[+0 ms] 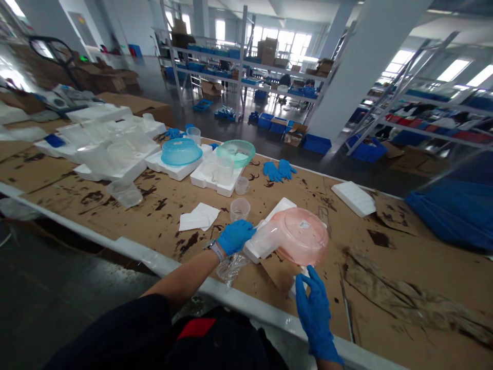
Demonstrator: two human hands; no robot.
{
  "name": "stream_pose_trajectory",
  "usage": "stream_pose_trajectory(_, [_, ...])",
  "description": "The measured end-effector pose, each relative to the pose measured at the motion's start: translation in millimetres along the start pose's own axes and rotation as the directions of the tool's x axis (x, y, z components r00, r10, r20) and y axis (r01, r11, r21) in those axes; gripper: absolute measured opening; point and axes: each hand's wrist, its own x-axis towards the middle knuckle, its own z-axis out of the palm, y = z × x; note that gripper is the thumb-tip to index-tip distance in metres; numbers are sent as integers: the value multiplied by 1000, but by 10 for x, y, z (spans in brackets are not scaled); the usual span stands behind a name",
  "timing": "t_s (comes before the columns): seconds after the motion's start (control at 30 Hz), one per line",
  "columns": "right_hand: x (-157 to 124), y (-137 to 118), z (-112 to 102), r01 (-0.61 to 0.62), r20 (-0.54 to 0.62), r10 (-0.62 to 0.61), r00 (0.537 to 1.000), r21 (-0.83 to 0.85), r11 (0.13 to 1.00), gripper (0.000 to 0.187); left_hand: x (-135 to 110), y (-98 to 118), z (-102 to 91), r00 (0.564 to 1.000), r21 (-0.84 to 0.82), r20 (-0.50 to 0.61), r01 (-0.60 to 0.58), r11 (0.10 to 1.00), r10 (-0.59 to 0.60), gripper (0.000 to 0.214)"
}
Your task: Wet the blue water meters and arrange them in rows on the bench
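My left hand, in a blue glove, grips a clear frosted plastic container that lies on its side against a pink translucent lid. Both rest on a white foam tray on the cardboard-covered table. Crumpled clear plastic film hangs below my left wrist. My right hand, also gloved in blue, is at the near edge of the foam tray just below the pink lid, fingers apart, holding nothing that I can see.
A small clear cup and folded white paper lie left of my hands. Farther back are foam trays with a blue lid and a green bowl, spare blue gloves, a foam block. Shelving racks stand behind.
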Motion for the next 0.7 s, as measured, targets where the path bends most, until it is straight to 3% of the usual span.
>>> stream_pose_trajectory(0.17, [-20, -46, -21, -125, 15, 125, 992, -6, 992, 61, -33, -13, 139, 998, 22, -60, -12, 1000, 13, 49])
stream_pose_trajectory(0.27, [-64, -150, -19, -255, 19, 255, 967, 24, 967, 74, -232, -58, 412, 991, 48, -135, -16, 999, 23, 56])
stream_pose_trajectory(0.33, [-138, -219, 14, -426, 76, 425, 902, -5, 905, 80, -340, -134, 685, 978, 88, -206, 3, 996, 15, 60])
stream_pose_trajectory(0.4, [-236, -253, 92, -620, 216, 621, 754, -80, 780, 82, -359, -243, 962, 961, 125, -274, -4, 992, 38, 58])
stream_pose_trajectory(0.47, [-336, -244, 213, -710, 269, 702, 660, -83, 699, 88, -295, -343, 1163, 927, 166, -358, -51, 985, 109, 54])
stream_pose_trajectory(0.57, [-453, -185, 438, -779, 275, 738, 616, 68, 624, 94, -158, -408, 1267, 836, 244, -497, -122, 962, 233, 50])
stream_pose_trajectory(0.7, [-481, -103, 691, -821, 272, 803, 530, 403, 405, 90, -34, -404, 1286, 712, 341, -612, -155, 927, 344, 43])
